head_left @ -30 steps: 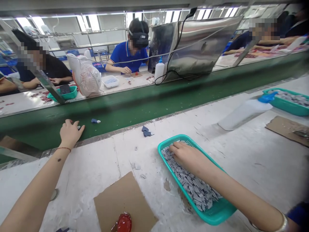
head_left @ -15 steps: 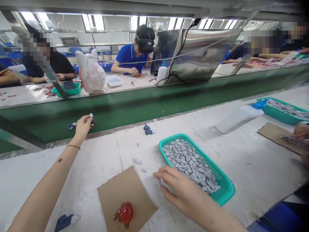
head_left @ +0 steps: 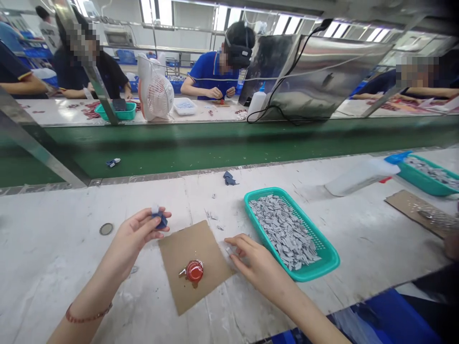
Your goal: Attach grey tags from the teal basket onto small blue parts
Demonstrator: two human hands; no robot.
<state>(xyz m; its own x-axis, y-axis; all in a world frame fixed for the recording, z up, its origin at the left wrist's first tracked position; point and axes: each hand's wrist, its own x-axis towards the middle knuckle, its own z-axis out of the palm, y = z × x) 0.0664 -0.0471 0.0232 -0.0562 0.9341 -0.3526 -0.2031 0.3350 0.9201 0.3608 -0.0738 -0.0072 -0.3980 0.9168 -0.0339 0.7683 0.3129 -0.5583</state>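
My left hand (head_left: 134,239) is closed around a small dark blue piece with a whitish tip (head_left: 160,220), above the table left of the cardboard square (head_left: 179,296). On that cardboard sits a round red cap (head_left: 194,271) with glossy liquid in and around it, and a small light tip at its left side. My right hand (head_left: 253,260) hovers by the cardboard's right edge, thumb and fingers drawn together; what they pinch is too small to make out. Close beyond it stands a green basket (head_left: 328,270) filled with small grey pieces (head_left: 283,229).
A metal bottle cap (head_left: 106,229) and folded blue pieces (head_left: 229,178) lie on the table. A blue-and-white piece (head_left: 113,163) rests on the green strip (head_left: 161,148). To the right are a white bottle (head_left: 362,176), another basket (head_left: 426,179) and cardboard (head_left: 412,208). Co-workers sit opposite.
My left hand has come back from the green strip towards the cardboard, with the blue piece in its fingers. My right hand stays near the basket. The view has shifted.
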